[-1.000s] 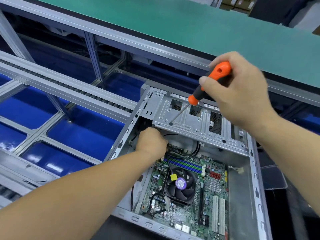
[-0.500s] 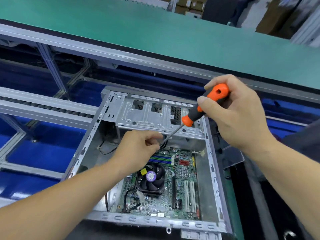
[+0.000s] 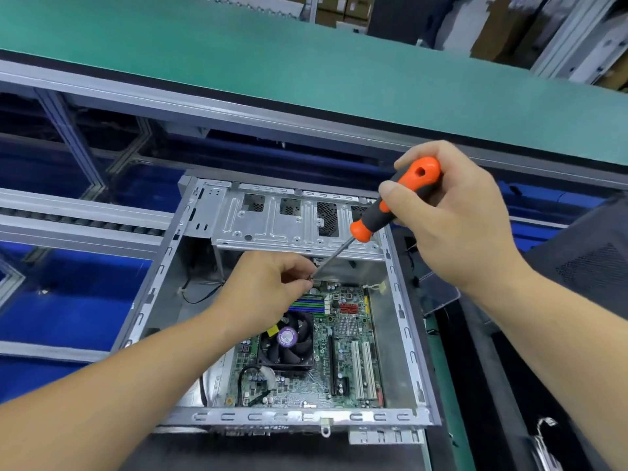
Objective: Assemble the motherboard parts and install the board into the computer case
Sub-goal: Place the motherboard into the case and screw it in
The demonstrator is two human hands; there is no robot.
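Motherboard (image 3: 326, 348) seated inside open computer case (image 3: 404, 321) on worktop. Step, likely: screwing board down. Right hand (image 3: 452, 215) grips screwdriver (image 3: 390, 205); left hand (image 3: 268, 290) pinches at its tip — screw presumably, too small to confirm. Next: steady tip, lower onto mounting hole — keep shaft upright.
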